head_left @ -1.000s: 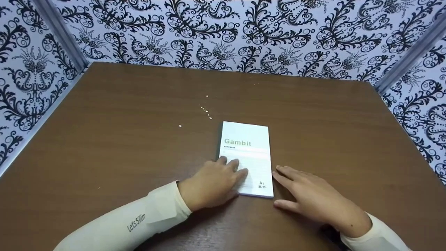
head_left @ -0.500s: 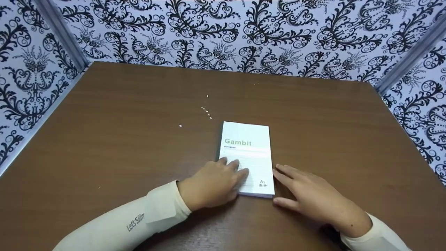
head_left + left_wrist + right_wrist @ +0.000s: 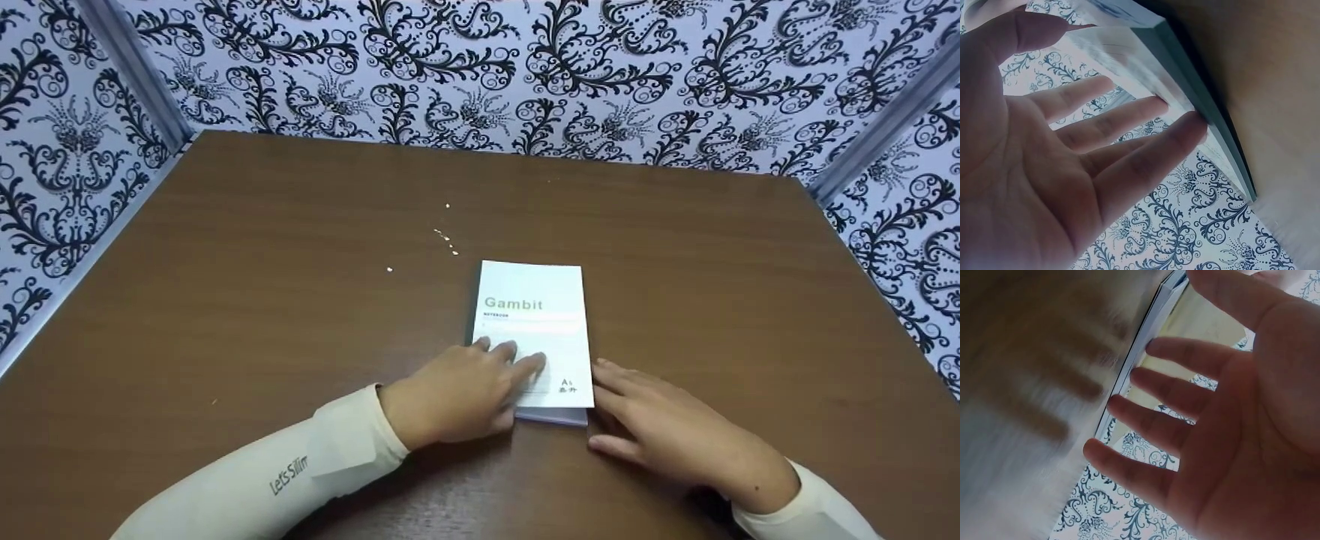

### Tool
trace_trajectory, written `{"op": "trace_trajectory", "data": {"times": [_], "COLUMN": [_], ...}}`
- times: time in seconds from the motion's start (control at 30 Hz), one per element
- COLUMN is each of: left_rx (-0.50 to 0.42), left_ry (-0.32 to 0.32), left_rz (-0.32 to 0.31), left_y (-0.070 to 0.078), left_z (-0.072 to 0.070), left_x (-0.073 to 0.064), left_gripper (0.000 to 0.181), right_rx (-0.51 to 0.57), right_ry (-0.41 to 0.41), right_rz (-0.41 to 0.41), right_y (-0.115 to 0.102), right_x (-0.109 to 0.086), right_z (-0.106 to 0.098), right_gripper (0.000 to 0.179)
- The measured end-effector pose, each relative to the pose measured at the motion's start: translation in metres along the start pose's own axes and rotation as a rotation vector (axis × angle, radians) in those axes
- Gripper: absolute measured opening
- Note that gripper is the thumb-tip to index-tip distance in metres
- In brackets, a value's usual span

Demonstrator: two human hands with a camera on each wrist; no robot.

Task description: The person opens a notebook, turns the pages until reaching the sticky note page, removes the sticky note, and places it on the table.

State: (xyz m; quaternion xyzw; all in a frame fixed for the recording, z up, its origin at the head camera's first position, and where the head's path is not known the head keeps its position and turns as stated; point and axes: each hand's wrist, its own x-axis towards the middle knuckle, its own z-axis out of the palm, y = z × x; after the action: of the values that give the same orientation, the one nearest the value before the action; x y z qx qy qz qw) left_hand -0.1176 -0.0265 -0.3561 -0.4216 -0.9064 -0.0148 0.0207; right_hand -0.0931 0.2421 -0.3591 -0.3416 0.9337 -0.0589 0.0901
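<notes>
A white notebook (image 3: 531, 337) with "Gambit" on its front and a dark green spine lies on the brown table. Its front cover stands slightly raised along the right side, and the page block (image 3: 551, 415) shows beneath the lower edge. My left hand (image 3: 465, 394) rests on the cover with fingers spread; in the left wrist view the fingertips touch it near the spine (image 3: 1185, 79). At the right edge is my right hand (image 3: 667, 420), its fingers nearly straight. The right wrist view shows the fingertips (image 3: 1154, 346) along the page edges, under the lifted cover (image 3: 1202, 320).
Several small white scraps (image 3: 448, 240) are scattered on the table (image 3: 300, 225) beyond the notebook. Patterned panels (image 3: 465, 75) border the table at the back and both sides.
The notebook's front cover has risen from the pages on the right and lower side. My right fingertips have slipped in under it; the left hand has stayed nearly in place.
</notes>
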Motion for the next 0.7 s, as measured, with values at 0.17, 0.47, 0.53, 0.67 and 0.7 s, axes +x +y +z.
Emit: {"op": "trace_trajectory", "data": {"times": [0.17,0.47,0.53,0.67,0.7], "left_rx": [0.006,-0.014,-0.007,0.015,0.016], "left_ry": [0.036,0.185,0.211,0.256,0.266], "left_rz": [0.011,0.149,0.179,0.218,0.218], "left_y": [-0.0003,-0.0013,-0.0012,-0.0008,-0.0006], "left_z": [-0.0006,-0.0027,-0.0041,-0.0076,-0.0085], "left_x": [-0.0007,-0.0002,0.0002,0.0023,0.0028], "left_gripper": [0.063,0.075,0.081,0.090,0.091], "right_rx": [-0.003,-0.044,-0.047,-0.048,-0.048], "right_ry": [-0.027,-0.006,-0.001,0.009,0.012], "right_rz": [-0.014,-0.045,-0.058,-0.077,-0.080], "right_y": [0.0011,0.0010,0.0009,0.0005,0.0005], "right_x": [-0.0003,0.0000,0.0001,0.0002,0.0002], "right_z": [0.0003,0.0023,0.0024,0.0019,0.0017], "right_gripper": [0.059,0.049,0.049,0.053,0.054]}}
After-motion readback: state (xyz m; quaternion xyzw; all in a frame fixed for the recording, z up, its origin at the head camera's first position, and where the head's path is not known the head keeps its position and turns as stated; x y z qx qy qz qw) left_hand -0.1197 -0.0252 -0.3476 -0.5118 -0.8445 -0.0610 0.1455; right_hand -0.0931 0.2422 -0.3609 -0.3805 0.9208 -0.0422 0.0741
